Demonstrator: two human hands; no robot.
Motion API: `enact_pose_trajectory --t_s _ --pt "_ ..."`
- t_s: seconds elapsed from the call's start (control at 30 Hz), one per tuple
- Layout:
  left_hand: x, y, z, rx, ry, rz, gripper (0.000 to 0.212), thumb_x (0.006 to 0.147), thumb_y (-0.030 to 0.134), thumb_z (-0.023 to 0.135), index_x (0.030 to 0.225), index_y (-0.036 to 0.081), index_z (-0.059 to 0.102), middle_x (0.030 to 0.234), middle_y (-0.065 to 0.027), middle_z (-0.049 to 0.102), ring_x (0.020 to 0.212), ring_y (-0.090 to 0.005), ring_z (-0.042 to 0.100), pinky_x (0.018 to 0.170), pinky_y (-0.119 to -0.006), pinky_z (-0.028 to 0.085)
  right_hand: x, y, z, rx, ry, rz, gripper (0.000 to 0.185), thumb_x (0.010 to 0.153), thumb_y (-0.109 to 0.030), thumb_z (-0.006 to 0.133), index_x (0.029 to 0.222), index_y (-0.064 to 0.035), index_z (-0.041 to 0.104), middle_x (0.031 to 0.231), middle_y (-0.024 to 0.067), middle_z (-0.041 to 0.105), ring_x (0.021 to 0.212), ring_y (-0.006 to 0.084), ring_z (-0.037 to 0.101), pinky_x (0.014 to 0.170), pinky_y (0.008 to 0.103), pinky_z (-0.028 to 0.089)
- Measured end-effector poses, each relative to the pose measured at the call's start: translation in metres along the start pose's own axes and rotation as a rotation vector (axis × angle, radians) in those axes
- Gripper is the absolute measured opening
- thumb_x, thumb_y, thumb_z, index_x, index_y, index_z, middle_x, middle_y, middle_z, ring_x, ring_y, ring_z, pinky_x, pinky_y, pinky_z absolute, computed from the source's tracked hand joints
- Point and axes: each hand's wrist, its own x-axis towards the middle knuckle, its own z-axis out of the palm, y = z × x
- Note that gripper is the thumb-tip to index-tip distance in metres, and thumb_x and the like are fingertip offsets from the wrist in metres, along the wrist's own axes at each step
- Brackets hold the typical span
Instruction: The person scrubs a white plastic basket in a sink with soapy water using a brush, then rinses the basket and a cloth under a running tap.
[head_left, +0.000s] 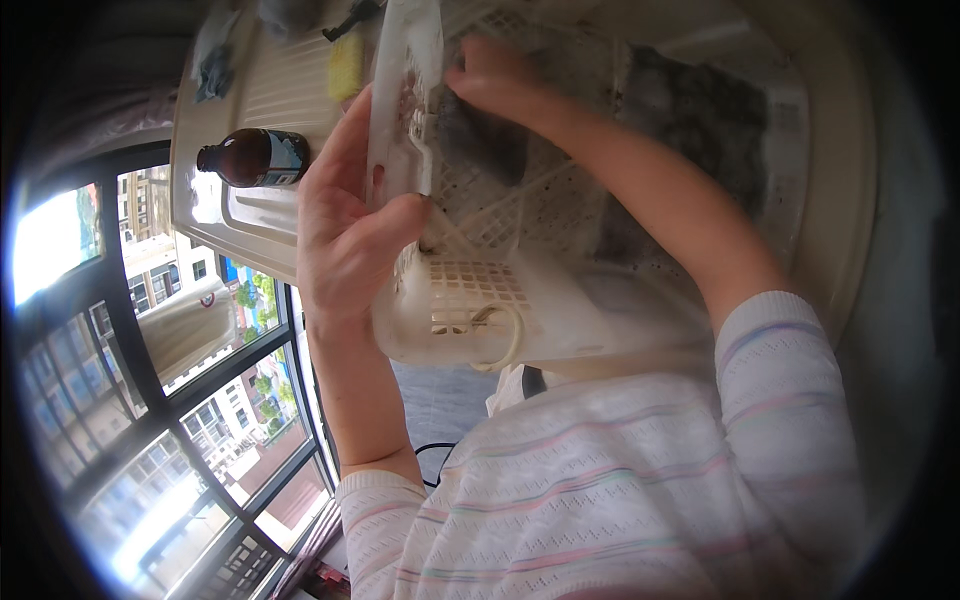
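My left hand (349, 232) grips the rim of a white plastic lattice basket (480, 289), thumb on the inner side and fingers round the outside. The basket is tilted on its side, with dark specks on its inner lattice. Inside it, my right hand (491, 79) is closed in a fist on a dark grey cloth (484, 139), which hangs below the fist; both are blurred. A pale ring (499, 337) hangs at the basket's near wall. Beyond my right forearm shows a dark mottled patch (697, 127), too blurred to name.
A pale basin with a ribbed washboard (262, 97) lies under and left of the basket. On it are a brown bottle (251, 157) lying on its side, a yellow scrubbing brush or sponge (345, 67) and a blue-grey cloth (214, 71). Dark-framed windows (172, 409) stand at left.
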Motion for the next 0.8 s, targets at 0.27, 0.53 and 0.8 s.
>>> enact_pose_trajectory --t_s 0.27,0.53,0.8 --pt "0.001 -0.003 0.0 -0.044 0.013 -0.002 0.068 0.061 -0.009 0.051 0.127 -0.007 0.035 0.116 -0.0096 0.051 0.105 -0.0144 0.05 0.088 -0.024 0.039 -0.039 -0.017 -0.008 0.228 -0.062 -0.218 0.02 0.073 -0.018 0.058 0.081 -0.0005 0.06 0.075 0.0157 0.06 0.07 0.0296 0.059 0.063 0.0365 0.046" --pt "0.001 0.0 -0.002 -0.025 0.0 -0.015 0.069 0.061 -0.011 0.05 0.128 -0.006 0.034 0.117 -0.009 0.05 0.105 -0.0139 0.049 0.088 -0.024 0.039 -0.069 0.001 -0.003 0.131 -0.071 -0.381 0.011 0.075 -0.015 0.056 0.081 -0.0064 0.058 0.075 0.0126 0.058 0.072 0.0314 0.056 0.064 0.0389 0.045" --pt "0.0 -0.004 0.002 -0.076 0.047 -0.028 0.069 0.061 -0.011 0.05 0.128 -0.007 0.034 0.118 -0.0099 0.05 0.106 -0.0151 0.049 0.089 -0.025 0.039 -0.045 -0.005 0.003 0.071 -0.003 -0.443 0.014 0.075 -0.019 0.055 0.084 -0.0093 0.059 0.079 0.0073 0.059 0.075 0.0273 0.057 0.063 0.0389 0.046"
